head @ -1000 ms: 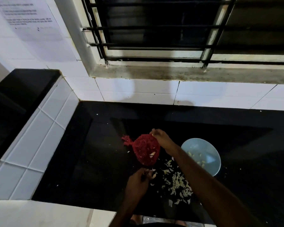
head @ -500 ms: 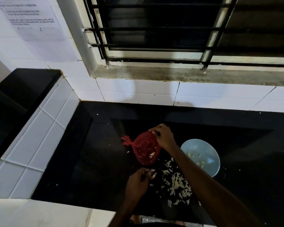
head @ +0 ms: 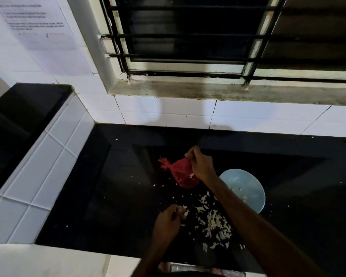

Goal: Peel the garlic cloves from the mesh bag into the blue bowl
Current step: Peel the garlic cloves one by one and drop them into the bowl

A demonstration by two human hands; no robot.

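Counter (head: 108,196) | right hand (head: 201,166) pinches mesh bag (head: 182,172) | left hand (head: 166,224) grips clove (head: 185,211)

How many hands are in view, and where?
2. The right hand holds the top of the mesh bag; the left hand holds garlic beside the peels.

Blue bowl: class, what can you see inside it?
A few pale peeled garlic cloves lie in the blue bowl. The right forearm covers its near-left edge, so anything there is hidden.
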